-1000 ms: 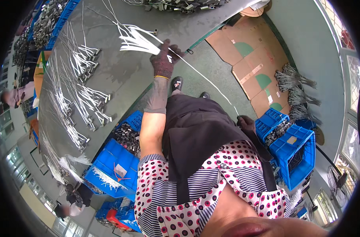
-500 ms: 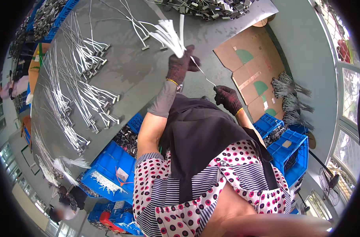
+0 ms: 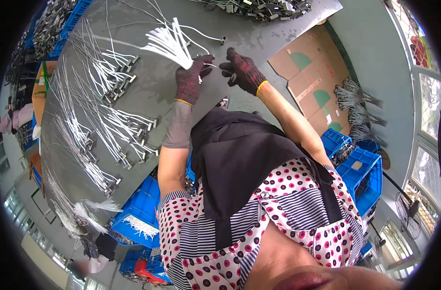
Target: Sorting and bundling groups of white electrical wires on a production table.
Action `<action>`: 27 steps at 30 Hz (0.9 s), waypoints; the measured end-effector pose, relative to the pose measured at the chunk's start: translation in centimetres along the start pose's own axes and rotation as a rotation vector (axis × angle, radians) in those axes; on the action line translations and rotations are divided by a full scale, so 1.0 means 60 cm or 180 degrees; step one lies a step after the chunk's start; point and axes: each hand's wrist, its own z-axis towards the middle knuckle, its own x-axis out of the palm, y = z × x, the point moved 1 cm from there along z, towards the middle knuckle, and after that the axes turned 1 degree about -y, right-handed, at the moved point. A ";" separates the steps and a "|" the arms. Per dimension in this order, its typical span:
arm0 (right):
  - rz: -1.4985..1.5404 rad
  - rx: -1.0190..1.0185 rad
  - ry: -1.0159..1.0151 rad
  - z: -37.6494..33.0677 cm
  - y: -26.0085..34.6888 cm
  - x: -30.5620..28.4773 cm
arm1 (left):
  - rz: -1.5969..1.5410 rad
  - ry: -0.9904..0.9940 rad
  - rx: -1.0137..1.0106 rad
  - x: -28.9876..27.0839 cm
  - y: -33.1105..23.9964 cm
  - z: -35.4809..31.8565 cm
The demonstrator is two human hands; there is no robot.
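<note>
My left hand (image 3: 192, 79), in a dark red-black knit glove, is closed round the lower ends of a fanned bundle of white tubes (image 3: 166, 46) above the grey table. A short pale end pokes out by its fingertips. Just right of it, my right hand (image 3: 244, 72), gloved alike, has its fingers apart with nothing visible in them. Beyond both hands, a white-sleeved wire ending in a small dark block (image 3: 224, 40) lies on the table. Another wire runs to the left fingertips; whether they grip it is unclear.
Groups of white-sleeved wires with small blocks (image 3: 128, 128) lie on the grey table (image 3: 148, 96) at left. A pile of metal-and-black parts (image 3: 264, 8) sits at the far edge. Blue crates (image 3: 358, 174) stand right, near cardboard (image 3: 307, 72) and grey wire bundles (image 3: 358, 99).
My left hand has moved left with the white tubes. My right hand has come up and left toward it, opening; the thin wire stretched between the hands is gone from it.
</note>
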 end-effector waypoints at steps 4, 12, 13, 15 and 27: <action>-0.0139 -0.0503 0.0416 0.004 0.017 0.022 | -0.0831 -0.0033 -0.0308 -0.042 -0.026 0.000; 0.1343 0.1436 0.1257 -0.028 -0.017 0.002 | -0.0710 0.0875 -0.0222 -0.059 -0.046 -0.005; 0.1903 0.1721 0.1538 -0.026 -0.024 -0.006 | -0.0707 0.0901 -0.0234 -0.056 -0.040 -0.001; 0.2044 0.1719 0.1529 -0.038 -0.031 -0.013 | -0.0853 0.1359 -0.0220 -0.043 -0.036 0.004; 0.1332 0.1237 0.1606 -0.064 -0.038 -0.006 | -0.1060 0.0028 -0.0841 0.008 -0.009 0.018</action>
